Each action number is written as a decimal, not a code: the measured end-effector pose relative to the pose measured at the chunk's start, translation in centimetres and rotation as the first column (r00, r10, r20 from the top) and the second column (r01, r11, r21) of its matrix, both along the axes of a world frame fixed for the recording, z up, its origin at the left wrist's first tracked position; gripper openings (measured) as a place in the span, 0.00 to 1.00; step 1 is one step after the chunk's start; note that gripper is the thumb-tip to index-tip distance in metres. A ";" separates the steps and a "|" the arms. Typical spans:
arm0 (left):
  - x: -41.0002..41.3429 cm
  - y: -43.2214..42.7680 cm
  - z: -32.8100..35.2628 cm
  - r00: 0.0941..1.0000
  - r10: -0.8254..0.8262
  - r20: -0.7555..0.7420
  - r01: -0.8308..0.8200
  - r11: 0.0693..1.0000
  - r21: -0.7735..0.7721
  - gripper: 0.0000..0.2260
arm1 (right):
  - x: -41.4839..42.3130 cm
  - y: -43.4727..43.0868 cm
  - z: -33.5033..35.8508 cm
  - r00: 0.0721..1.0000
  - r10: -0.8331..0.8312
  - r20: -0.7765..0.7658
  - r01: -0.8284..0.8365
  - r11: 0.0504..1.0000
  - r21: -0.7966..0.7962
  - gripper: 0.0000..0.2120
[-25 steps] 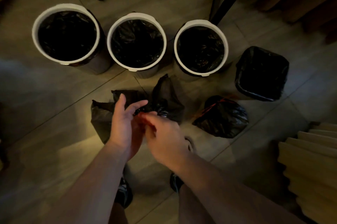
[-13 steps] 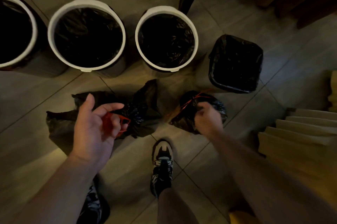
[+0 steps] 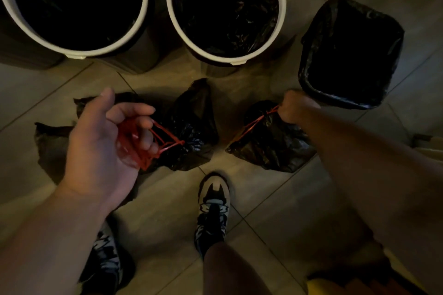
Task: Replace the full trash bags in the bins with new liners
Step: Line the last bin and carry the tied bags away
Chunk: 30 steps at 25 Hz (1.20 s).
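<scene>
Several tied black trash bags (image 3: 191, 131) lie bunched on the tiled floor at centre left. My left hand (image 3: 103, 141) holds their red drawstrings (image 3: 141, 141), looped around its curled fingers. Another tied black bag (image 3: 271, 143) lies to the right, and my right hand (image 3: 294, 107) grips its red drawstring (image 3: 254, 124) at the bag's top. Behind stand two round white-rimmed bins (image 3: 79, 47) (image 3: 225, 57) with black liners inside, and a square bin (image 3: 350, 50) draped in a black liner at the right.
My two feet in black-and-white sneakers (image 3: 213, 208) (image 3: 105, 258) stand on the grey floor tiles (image 3: 275, 222) below the bags. Pale stacked edges show at the far right (image 3: 426, 148), and a yellow object (image 3: 318, 287) sits at the bottom right corner.
The view dropped closer to the floor. My right hand left the bunched bags, reached right and gripped the single bag's drawstring. My left hand kept the red strings of the bunched bags.
</scene>
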<state>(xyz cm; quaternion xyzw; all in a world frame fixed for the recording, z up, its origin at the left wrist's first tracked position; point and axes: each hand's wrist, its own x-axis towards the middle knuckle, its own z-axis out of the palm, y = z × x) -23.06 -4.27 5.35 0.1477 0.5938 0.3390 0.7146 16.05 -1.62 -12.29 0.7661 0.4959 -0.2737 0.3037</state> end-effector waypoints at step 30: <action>-0.4 -0.5 -0.4 0.990 0.064 0.128 -0.062 0.998 -0.026 0.29 | -14.2 -8.7 -5.9 0.688 0.724 0.047 -0.680 0.666 -0.306 0.13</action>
